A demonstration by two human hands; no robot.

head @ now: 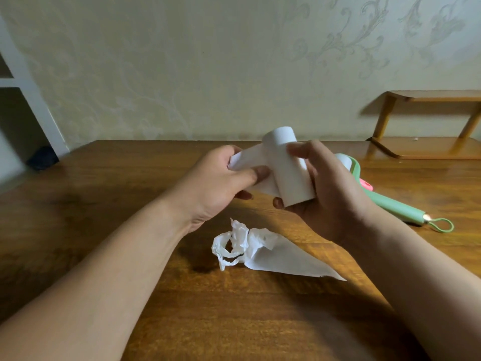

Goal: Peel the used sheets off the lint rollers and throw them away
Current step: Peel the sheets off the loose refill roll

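A white lint roller refill roll [287,162] is held up above the wooden table [104,204], tilted, with my right hand [328,188] wrapped around its lower end. From its left side a white sheet [251,162] is partly peeled away, and my left hand [221,183] pinches the loose end of that sheet between thumb and fingers. Below the hands, on the table, lies a crumpled peeled sheet [260,251], one half still flat. A green-handled lint roller [390,201] lies behind my right hand, its roll mostly hidden.
A pink object [367,186] peeks out beside the green handle. A low wooden shelf [426,126] stands at the back right against the patterned wall. White furniture and a dark object [43,158] are at the far left.
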